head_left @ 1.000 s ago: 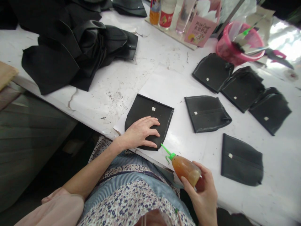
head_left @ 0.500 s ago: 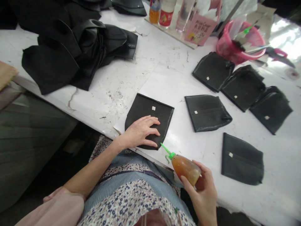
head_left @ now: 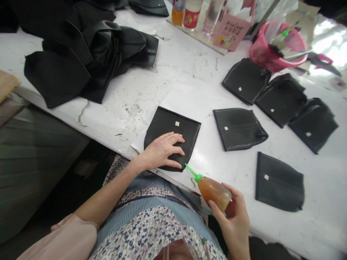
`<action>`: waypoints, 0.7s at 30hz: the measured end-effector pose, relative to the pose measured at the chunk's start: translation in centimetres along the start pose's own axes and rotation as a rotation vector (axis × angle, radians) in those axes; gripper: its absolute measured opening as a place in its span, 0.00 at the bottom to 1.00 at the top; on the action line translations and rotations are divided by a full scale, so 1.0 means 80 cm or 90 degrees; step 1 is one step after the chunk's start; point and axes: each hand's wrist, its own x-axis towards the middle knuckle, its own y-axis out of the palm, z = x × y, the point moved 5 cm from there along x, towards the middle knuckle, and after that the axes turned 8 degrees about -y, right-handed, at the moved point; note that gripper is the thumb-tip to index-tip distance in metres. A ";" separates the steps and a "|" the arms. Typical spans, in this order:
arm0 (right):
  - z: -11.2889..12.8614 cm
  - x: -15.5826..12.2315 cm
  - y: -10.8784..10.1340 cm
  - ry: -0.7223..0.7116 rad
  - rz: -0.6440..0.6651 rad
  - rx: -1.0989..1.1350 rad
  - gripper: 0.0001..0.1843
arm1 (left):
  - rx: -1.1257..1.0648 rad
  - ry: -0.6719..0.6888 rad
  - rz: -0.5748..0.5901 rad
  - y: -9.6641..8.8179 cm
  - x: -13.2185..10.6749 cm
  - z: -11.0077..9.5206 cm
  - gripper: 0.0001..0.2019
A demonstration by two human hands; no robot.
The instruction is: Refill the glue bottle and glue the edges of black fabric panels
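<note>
Flat on the table's near edge lies a black leather-like piece (head_left: 159, 126) with a small white tag. My left hand (head_left: 164, 150) rests on it, fingers spread, palm down. A thin glossy line runs along the piece's right edge. My right hand (head_left: 233, 213) is wrapped round a glue bottle (head_left: 214, 191) holding amber liquid. The bottle's green nozzle (head_left: 191, 169) points up and left, its tip at the lower right corner of the black piece; I cannot tell whether it touches.
Several similar black pieces (head_left: 240, 128) lie to the right on the white table (head_left: 189, 90). A heap of black material (head_left: 94, 61) is at the upper left. Bottles (head_left: 192, 16), a pink box (head_left: 231, 32) and a pink basket (head_left: 262, 54) with tools stand at the back.
Hardly anything differs. Both hands, the glue bottle and the black piece keep their places, apart from a very slight shift of the whole view.
</note>
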 end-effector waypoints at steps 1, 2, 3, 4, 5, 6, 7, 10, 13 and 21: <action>0.001 0.000 0.000 -0.001 0.000 0.001 0.32 | -0.001 0.001 0.000 0.000 0.000 0.000 0.20; 0.003 0.000 0.001 -0.002 0.001 0.003 0.32 | -0.001 0.001 -0.001 0.000 0.000 0.000 0.20; 0.004 0.000 0.002 0.000 0.001 0.005 0.32 | -0.001 0.000 -0.001 0.001 0.000 0.000 0.20; 0.005 0.000 0.002 0.004 -0.001 0.007 0.32 | -0.002 0.000 -0.002 0.001 0.000 -0.001 0.20; 0.006 0.000 0.003 0.010 -0.003 0.010 0.32 | -0.002 0.000 -0.002 0.001 0.000 -0.001 0.20; 0.006 -0.001 0.003 0.017 -0.006 0.012 0.32 | -0.002 0.000 -0.003 0.001 0.000 -0.001 0.20; 0.007 -0.001 0.004 0.023 -0.009 0.013 0.32 | -0.001 0.001 -0.004 0.001 0.000 -0.001 0.20; 0.009 -0.001 0.005 0.030 -0.011 0.020 0.32 | 0.000 0.002 -0.008 0.000 -0.001 0.000 0.20; 0.009 -0.002 0.006 0.034 -0.009 0.020 0.32 | 0.002 0.003 -0.010 0.000 -0.002 0.000 0.20; 0.007 -0.001 0.006 0.042 -0.004 0.026 0.32 | -0.001 0.007 -0.011 0.000 0.000 0.001 0.20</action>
